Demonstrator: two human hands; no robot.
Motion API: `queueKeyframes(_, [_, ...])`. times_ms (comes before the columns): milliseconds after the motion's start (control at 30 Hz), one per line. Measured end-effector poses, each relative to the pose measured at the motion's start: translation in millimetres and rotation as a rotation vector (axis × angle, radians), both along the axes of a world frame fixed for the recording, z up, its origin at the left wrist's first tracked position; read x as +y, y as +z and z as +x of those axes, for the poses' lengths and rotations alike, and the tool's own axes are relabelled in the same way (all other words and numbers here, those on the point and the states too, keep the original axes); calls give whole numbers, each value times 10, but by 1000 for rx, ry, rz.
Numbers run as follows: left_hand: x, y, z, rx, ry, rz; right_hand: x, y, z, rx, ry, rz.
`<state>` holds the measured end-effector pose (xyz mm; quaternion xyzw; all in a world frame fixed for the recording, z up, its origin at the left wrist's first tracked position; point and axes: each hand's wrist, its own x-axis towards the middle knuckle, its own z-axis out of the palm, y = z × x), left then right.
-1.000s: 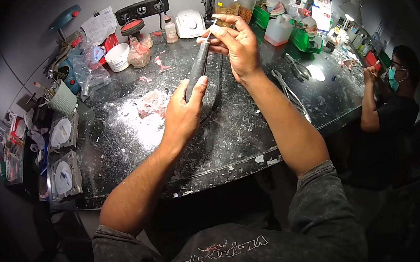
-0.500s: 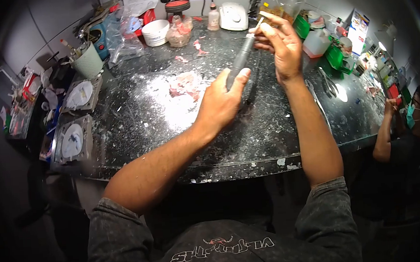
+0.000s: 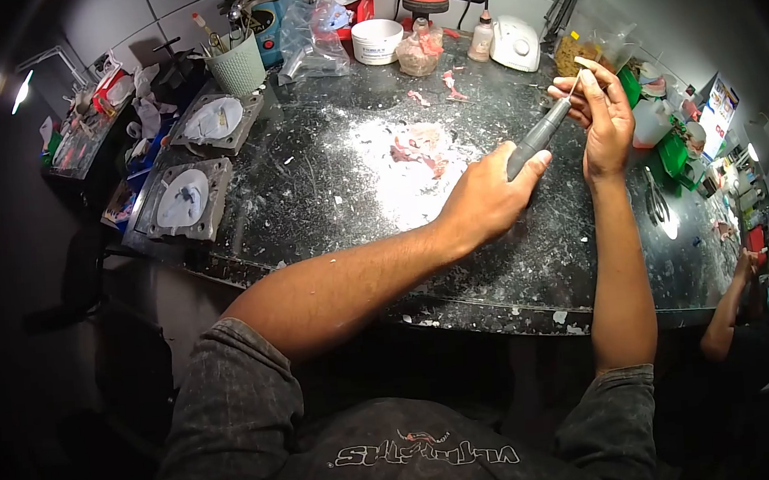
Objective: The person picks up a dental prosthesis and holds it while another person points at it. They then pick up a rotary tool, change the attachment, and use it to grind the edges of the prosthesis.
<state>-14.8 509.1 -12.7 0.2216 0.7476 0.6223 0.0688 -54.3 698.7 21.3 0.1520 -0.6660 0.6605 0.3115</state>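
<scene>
My left hand (image 3: 487, 195) is wrapped round the rear of a dark grey rotary handpiece (image 3: 540, 138), which slants up and to the right above the table. At its front end, my right hand (image 3: 606, 124) pinches a thin metal bur (image 3: 575, 84) between thumb and fingers. The exact contact at the bur's tip is too small to make out. Left of the handpiece, under bright light, pink scraps (image 3: 420, 150) and white dust lie on the black tabletop (image 3: 310, 201).
Two flask halves with white plaster (image 3: 184, 199) sit at the left, near a cup of tools (image 3: 237, 65). A white tub (image 3: 377, 42), a dropper bottle (image 3: 481, 37) and a white device (image 3: 514, 44) line the back. Pliers (image 3: 658, 198) lie at right; a co-worker's arm (image 3: 726, 310) shows beyond.
The view has turned left, so the table and its contents appear shifted right. Both hands stay at the handpiece, and the right fingers remain at its bur.
</scene>
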Motion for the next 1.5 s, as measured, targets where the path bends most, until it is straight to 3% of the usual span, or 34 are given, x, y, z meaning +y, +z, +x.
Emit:
queueKeyframes(300, [44, -59, -15, -175, -71, 97, -58, -31, 2, -12, -13, -28])
queueKeyframes(567, [28, -14, 10, -121, -15, 41, -58, -73, -17, -98, 2, -69])
queueKeyframes(733, [3, 5, -34, -76, 54, 95, -176, -92, 30, -92, 170, -42])
queueKeyframes(833, [43, -75, -83, 52, 149, 104, -378, -61, 80, -222, -1, -55])
queueKeyframes(867, [5, -25, -61, 44, 143, 93, -403, -75, 54, -254, -12, 66])
queueKeyframes(933, [28, -122, -113, 163, 178, 37, -443, -68, 137, -563, -174, 460])
queueKeyframes(1000, [-3, -77, -183, 60, 111, 65, -428, -142, 116, -429, -47, 420])
queueKeyframes(1033, [-19, -33, -207, -177, -149, 222, -270, -213, 37, -368, 68, 392])
queueKeyframes(1067, [-30, 6, -210, -413, -414, 380, -305, -233, 67, -280, 30, 254])
queueKeyframes(1100, [-24, 32, -185, -476, -537, 506, -302, -197, 115, -222, 88, 220])
queueKeyframes(1200, [8, 9, -251, -316, -609, 432, -355, -145, 71, -77, 152, 165])
queueKeyframes(1233, [2, -11, -366, -103, -548, 289, -352, -154, 3, 8, 141, 139])
queueKeyframes(1267, [119, -182, -544, 630, -151, 243, -302, -170, -35, 88, 117, 118])
queueKeyframes(1300, [-52, -5, -624, 628, -242, 66, -312, -199, -67, 96, 115, 7])
queueKeyframes(1333, [-278, 315, -527, 675, -71, -492, -342, -203, -98, 118, 97, -107])
queueKeyframes(1400, [-554, 180, -856, 701, -4, -413, -251, -118, -78, 102, 69, -210])
queueKeyframes(1467, [-959, 230, -855, 623, -23, -768, 42, -212, -256, 116, 124, -250])
queueKeyframes(1500, [-1077, 229, -806, 582, -72, -828, 114, -242, -253, 43, 0, -154])
